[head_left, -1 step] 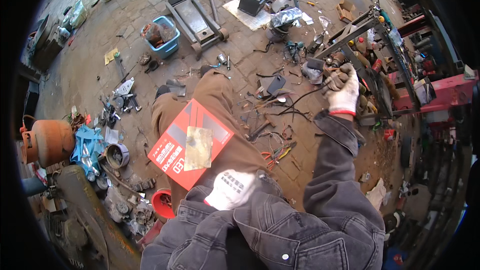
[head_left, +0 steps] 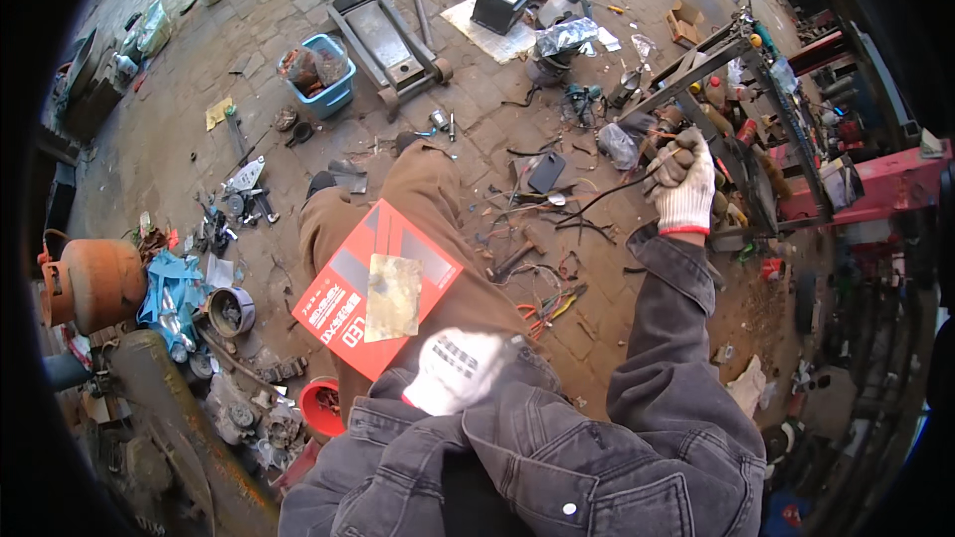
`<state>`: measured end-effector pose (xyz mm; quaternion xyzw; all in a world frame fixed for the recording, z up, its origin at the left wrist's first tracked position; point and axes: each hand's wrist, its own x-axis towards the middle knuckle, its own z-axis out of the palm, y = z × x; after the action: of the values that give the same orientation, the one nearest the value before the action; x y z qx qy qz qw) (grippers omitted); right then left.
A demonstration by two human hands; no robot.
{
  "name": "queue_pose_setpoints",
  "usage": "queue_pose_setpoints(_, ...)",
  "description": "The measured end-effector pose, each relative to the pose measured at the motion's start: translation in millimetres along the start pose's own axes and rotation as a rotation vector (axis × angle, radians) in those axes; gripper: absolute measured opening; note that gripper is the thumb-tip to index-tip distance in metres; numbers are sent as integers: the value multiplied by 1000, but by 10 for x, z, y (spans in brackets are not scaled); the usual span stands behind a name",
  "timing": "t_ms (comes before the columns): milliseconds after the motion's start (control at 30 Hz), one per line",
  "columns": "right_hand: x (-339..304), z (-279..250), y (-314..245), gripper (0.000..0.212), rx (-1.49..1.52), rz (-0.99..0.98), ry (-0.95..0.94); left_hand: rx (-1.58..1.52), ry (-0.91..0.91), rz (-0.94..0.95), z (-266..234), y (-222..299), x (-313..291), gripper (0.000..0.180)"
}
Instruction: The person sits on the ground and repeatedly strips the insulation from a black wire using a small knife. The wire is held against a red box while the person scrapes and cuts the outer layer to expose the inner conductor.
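My right hand (head_left: 676, 167), in a white work glove with grey fingers, is closed around a black cable (head_left: 604, 201) at the right. Thin wires stick up beside its fingertips, next to a metal frame. My left hand (head_left: 455, 370), in a white glove with dark print on its back, rests at my lap; its fingers are hidden. A red and grey cardboard box (head_left: 333, 316) lies across my thighs, just beyond the left hand. On top of it is a worn yellowish piece of sheet (head_left: 394, 296). A clear plastic bag (head_left: 618, 146) sits left of my right hand.
A phone (head_left: 547, 171), loose wires, a hammer (head_left: 511, 261) and pliers (head_left: 565, 304) lie on the paving. Ahead are a floor jack (head_left: 383, 40) and blue basket (head_left: 326, 94). An orange gas cylinder (head_left: 104, 283) stands left; the metal frame (head_left: 761, 89) stands right.
A dark block seen beside my right fingertips before no longer shows there, leaving the plastic bag more visible. My right hand has turned slightly, with the cable still in it.
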<state>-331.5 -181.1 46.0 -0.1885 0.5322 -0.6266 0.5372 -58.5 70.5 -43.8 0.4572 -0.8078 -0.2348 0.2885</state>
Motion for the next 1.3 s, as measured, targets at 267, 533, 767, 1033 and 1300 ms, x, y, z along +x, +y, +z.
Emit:
queue_pose_setpoints(267,-7,-419,-42,33,213,51,-170,-15,101,-56,-450,-74,691,38)
queue_pose_setpoints(533,-49,-589,106,31,233,92,-231,214,567,-241,-1275,-1214,188,52)
queue_pose_setpoints(767,-165,-461,207,32,351,202,-195,865,-150,-1192,-1926,-2050,-756,79)
queue_pose_setpoints(1033,-439,-186,456,33,151,260,-276,889,359,-504,-1805,-2028,-704,44)
queue_pose_setpoints(1300,-827,87,558,32,156,258,-410,80,291,-100,-890,-521,510,43)
